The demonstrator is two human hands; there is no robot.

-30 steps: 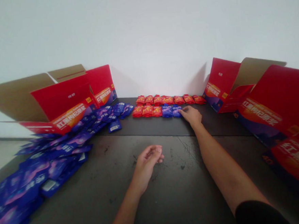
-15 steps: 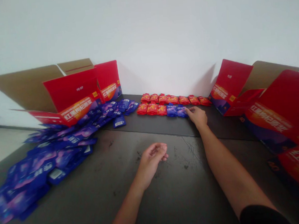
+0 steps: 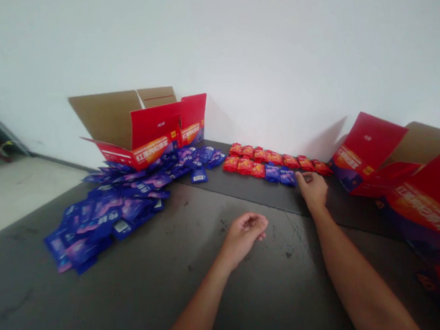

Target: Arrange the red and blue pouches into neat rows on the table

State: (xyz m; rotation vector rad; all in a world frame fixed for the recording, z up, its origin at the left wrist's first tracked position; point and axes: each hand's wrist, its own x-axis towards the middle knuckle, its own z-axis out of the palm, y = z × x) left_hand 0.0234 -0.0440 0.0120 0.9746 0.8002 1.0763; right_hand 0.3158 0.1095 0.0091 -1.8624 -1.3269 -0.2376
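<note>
My right hand reaches to the right end of the front row of pouches. Its fingertips are beside the outer blue pouch, at its right edge, with the thumb and bent fingers a little apart and nothing visible between them. Another blue pouch lies directly left of that one, followed by several red pouches in the same row. Over the middle of the dark table, my left hand is loosely curled, thumb against the fingers, and no object shows in it.
A second row of red pouches lies behind, near the wall. On the left, a heap of blue pouches spreads in front of an open red carton. More open red cartons stand on the right. A seam crosses the table.
The view has turned left, so everything appears shifted to the right. My right fingertips have eased slightly away from the outer blue pouch, which stays in the row. My left hand remains curled.
</note>
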